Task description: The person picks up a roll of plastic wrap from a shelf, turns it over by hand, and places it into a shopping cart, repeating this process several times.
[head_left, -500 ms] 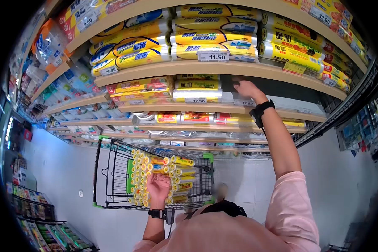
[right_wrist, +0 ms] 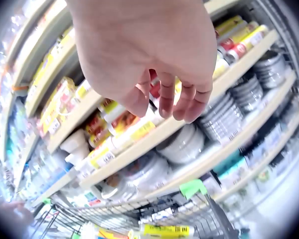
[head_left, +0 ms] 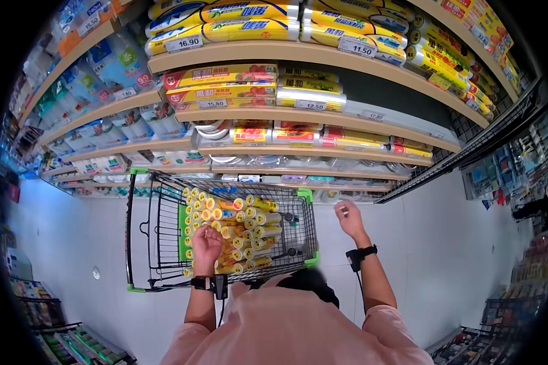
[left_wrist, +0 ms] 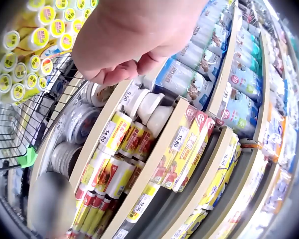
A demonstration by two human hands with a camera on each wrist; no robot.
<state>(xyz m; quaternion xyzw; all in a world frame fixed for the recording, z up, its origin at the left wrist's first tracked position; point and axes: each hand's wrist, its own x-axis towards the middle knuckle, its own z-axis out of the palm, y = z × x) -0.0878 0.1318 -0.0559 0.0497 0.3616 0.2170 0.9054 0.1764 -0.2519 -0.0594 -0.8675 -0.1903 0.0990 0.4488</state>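
Observation:
My left hand (head_left: pixel 207 244) hovers over the shopping cart (head_left: pixel 141 227) in the head view, fingers loosely bent and nothing in them. Below it, the cart carries many yellow-and-white rolls of bags or wrap (head_left: pixel 266 231), stacked with their round ends showing. To the right of the cart, my right hand (head_left: pixel 351 220) hangs in the air in front of the shelves. Its fingers (right_wrist: pixel 165 94) curl loosely around nothing in the right wrist view. From the left wrist view, the left fingers (left_wrist: pixel 120 72) overlap the shelf edge behind them.
Ahead stand shelves with yellow rolls (head_left: pixel 249 30), flat boxes (head_left: pixel 225 94) and a few rolls by the 12.50 tag (head_left: pixel 311 104). Bowls and plates (right_wrist: pixel 182 144) sit lower down. Green corner pieces (head_left: pixel 305 194) cap the cart's frame. Pale floor tiles (head_left: pixel 408 243) lie to the right.
My right hand has come down from the shelf by the 17.80 tag to beside the cart. The head view has shifted, and the shelves sit higher in it. My left hand stays over the cart.

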